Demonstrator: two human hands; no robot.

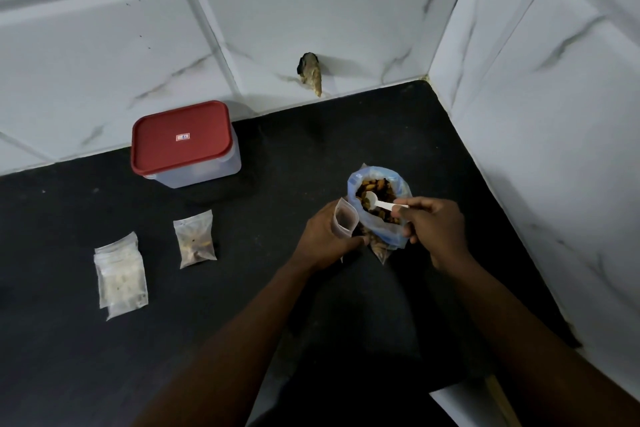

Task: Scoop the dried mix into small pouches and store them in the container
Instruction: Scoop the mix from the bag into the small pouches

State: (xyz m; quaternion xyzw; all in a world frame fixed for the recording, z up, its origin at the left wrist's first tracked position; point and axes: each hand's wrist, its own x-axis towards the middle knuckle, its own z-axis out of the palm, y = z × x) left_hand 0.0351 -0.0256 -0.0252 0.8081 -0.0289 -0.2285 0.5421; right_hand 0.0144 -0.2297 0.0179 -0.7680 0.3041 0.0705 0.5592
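A blue-tinted plastic bag (pixel 398 229) of brown dried mix (pixel 381 189) stands open on the black counter. My right hand (pixel 433 229) holds a white plastic spoon (pixel 379 203) whose bowl rests inside the bag on the mix. My left hand (pixel 325 236) holds a small clear pouch (pixel 346 217) upright, mouth open, just left of the bag. One filled pouch (pixel 194 241) lies flat further left. A stack of clear pouches (pixel 121 276) lies at the left. The clear container with a red lid (pixel 181 140) stands shut near the back wall.
The black counter (pixel 69 340) meets white marble-look tiled walls at the back and on the right (pixel 536 114), forming a corner. A rough broken hole (pixel 310 73) shows in the back wall tile. The counter's front edge drops off at lower right.
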